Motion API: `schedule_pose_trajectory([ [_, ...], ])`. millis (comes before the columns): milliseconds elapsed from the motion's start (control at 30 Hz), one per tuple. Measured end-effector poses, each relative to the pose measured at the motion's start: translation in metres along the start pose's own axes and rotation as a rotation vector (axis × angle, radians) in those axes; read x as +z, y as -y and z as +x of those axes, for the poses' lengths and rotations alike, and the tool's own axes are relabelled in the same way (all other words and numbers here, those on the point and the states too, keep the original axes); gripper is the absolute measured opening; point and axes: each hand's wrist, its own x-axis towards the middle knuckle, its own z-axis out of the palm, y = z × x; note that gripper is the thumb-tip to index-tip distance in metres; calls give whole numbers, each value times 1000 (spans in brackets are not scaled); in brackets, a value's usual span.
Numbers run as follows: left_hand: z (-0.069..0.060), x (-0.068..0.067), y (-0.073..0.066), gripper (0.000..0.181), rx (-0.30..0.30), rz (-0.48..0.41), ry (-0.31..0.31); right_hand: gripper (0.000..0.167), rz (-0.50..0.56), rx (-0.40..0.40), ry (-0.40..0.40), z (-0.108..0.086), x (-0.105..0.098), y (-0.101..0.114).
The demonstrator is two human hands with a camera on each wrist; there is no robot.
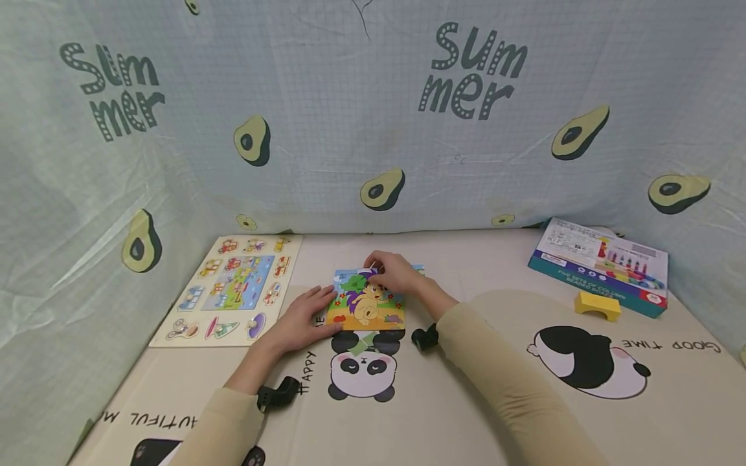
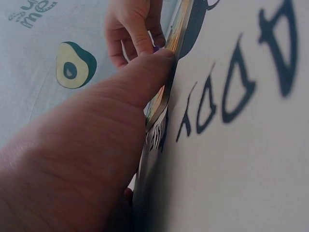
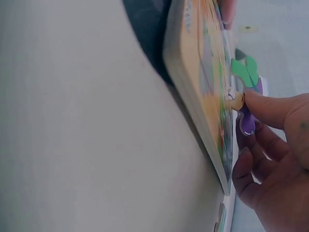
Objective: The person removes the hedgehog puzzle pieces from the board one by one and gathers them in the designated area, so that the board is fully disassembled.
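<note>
A small picture puzzle board point(image 1: 375, 323) lies flat on the table, showing a hedgehog with purple spines among grass and flowers. My left hand point(image 1: 300, 320) rests at its left side, fingers extended, with the thumb on the lower left edge. Over the upper part of the board, my right hand point(image 1: 393, 272) pinches a puzzle piece point(image 3: 248, 124) between thumb and fingers. Purple, yellow and green show on that piece, which stands tilted up from the board. How far its lower edge sits in the picture, I cannot tell.
To the left lies a larger peg puzzle board point(image 1: 192, 327) with vehicle pieces. A teal and white box point(image 1: 606, 259) stands at the back right, a yellow arch block point(image 1: 597, 305) before it. A patterned cloth wall point(image 1: 326, 129) closes off the back.
</note>
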Motion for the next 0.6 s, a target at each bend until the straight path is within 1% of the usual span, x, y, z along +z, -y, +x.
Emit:
schedule_pose_trajectory([
  [267,0,0,0,77,6,1,0,15,16,-24,2,1,-4,-3],
  [500,0,0,0,77,8,2,4,17,92,-6,-8,0,-17,-2],
  [600,0,0,1,77,8,2,5,18,100,3,-7,-3,-23,-2],
])
